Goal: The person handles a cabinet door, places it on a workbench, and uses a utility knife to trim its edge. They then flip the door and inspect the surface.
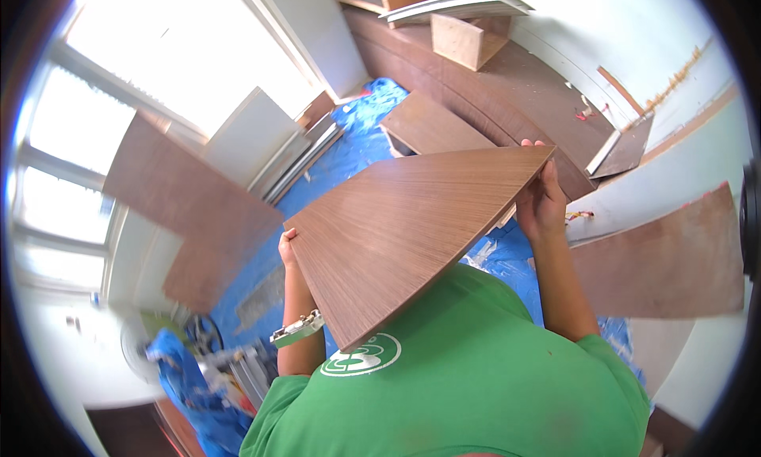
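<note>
A wide wood-grain board [412, 227] is held up in front of my chest, tilted, its brown face turned up. At its left edge, my left hand [288, 247] is closed round the rim; part of the fingers is hidden behind the panel. My right hand [543, 203] grips the far right corner, fingertips curling over the edge and the palm against the side. A small green and silver piece [298, 328] shows against my left forearm, beside the board's near left edge; its kind is unclear.
Blue sheeting [301, 199] covers the floor. Brown panels [190, 187] lean by the windows at left, with another panel [662, 259] at right. A wooden box [436, 124] lies ahead, before a brown platform [547, 100] bearing loose boards. A blue-wrapped bundle [186, 386] stands lower left.
</note>
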Demonstrator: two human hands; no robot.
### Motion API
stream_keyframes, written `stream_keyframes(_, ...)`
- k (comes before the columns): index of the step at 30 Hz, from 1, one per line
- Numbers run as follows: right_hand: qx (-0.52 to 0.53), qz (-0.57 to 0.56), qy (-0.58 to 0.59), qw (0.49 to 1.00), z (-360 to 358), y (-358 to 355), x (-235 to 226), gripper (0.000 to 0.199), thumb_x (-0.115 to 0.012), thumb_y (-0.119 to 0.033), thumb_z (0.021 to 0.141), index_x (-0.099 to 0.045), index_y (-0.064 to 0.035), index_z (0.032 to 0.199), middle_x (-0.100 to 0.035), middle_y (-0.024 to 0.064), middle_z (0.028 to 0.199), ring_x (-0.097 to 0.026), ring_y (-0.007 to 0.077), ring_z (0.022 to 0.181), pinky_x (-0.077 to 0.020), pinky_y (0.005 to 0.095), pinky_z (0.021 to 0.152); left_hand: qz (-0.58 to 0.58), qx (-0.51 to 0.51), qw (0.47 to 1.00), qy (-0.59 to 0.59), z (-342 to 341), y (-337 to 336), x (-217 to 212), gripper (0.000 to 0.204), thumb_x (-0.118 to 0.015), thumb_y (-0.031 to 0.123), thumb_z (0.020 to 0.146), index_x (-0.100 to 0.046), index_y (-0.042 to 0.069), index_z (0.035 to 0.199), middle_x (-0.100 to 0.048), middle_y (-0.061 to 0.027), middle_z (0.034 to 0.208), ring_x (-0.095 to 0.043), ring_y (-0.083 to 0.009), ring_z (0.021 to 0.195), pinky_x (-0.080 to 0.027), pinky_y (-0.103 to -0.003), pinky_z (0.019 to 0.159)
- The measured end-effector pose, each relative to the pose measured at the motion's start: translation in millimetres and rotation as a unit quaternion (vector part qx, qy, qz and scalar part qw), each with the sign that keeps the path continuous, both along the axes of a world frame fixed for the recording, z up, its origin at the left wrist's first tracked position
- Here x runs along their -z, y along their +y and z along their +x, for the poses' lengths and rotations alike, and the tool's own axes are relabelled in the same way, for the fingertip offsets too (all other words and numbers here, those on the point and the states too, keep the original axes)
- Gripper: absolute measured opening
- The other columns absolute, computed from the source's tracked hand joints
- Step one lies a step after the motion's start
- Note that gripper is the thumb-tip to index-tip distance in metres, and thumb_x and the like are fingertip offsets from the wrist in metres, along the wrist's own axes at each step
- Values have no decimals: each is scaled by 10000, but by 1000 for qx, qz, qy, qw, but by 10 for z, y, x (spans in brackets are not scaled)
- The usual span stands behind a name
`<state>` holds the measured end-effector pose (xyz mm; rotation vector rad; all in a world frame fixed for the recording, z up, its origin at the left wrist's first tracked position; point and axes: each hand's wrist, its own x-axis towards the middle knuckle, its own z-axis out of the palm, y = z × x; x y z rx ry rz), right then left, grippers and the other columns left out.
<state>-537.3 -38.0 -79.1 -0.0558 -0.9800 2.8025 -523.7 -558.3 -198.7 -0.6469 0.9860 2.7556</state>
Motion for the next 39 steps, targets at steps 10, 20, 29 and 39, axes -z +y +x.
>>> stream_keyframes(10,233,145,-28,961,-385,-922,-684,574,-526,-385,1033,-323,-159,1519,-388,57,1548,-424,197,1353,-353,401,1098,35,209,973,-90,-2762,-402,241,476,-496,305,869,-604,-47,1172,-684,-240,1116,-681,-388,960,-547,-495,885)
stream_keyframes(20,370,280,-36,885,-1010,-907,-840,657,-519,-185,1020,-191,-136,1587,-338,77,1574,-387,214,1393,-276,406,1159,38,296,953,-62,-4508,839,-199,582,-506,508,946,-582,11,1240,-655,-220,1143,-678,-400,987,-644,-383,643)
stream_keyframes(29,402,222,-23,888,-2087,-524,-496,638,-518,-107,997,-235,-92,1568,-419,36,1458,-406,192,1353,-290,411,1140,8,420,889,-182,-5650,1325,-12,743,-427,649,922,-541,38,1330,-631,-243,1195,-657,-532,951,-630,-331,565)
stream_keyframes(39,456,235,-55,857,-3102,-688,-454,585,-554,-73,991,-331,-75,1532,-524,-34,1144,-475,91,1116,-359,331,1038,20,494,827,-267,-6764,1626,790,762,-441,661,896,-560,39,1319,-650,-246,1187,-671,-494,950,-611,-300,524)
